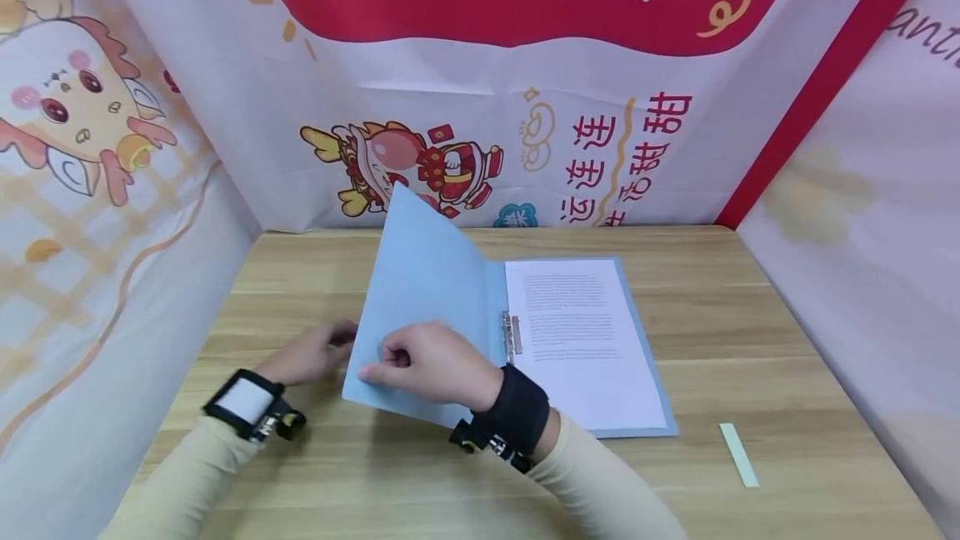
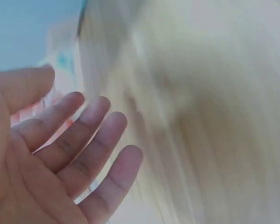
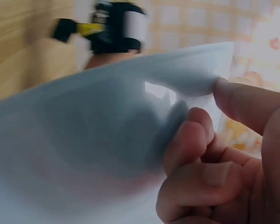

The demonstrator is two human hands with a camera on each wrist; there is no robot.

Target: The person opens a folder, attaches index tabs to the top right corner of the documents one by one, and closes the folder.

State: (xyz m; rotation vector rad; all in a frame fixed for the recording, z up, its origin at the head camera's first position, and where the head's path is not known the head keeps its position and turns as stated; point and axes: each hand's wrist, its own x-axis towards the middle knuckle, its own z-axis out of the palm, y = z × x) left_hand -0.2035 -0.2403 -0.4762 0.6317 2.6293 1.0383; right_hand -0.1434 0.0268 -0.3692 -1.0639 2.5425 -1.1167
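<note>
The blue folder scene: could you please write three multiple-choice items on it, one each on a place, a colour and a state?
1. Where does the pale green strip lie?
A. on the table, right of the folder
B. inside the folder
C. under the left hand

2. What colour is the folder?
A. red
B. light blue
C. black

3. How is the folder's cover?
A. shut flat
C. torn off
B. lifted, held by the right hand

Answers: 1 A, it lies on bare wood; 2 B, cover and back are blue; 3 B, fingers pinch its raised edge.

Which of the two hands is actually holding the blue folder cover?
The right hand: its thumb and fingers pinch the raised blue cover near its edge. The left hand lies beside it with fingers spread, gripping nothing.
</note>
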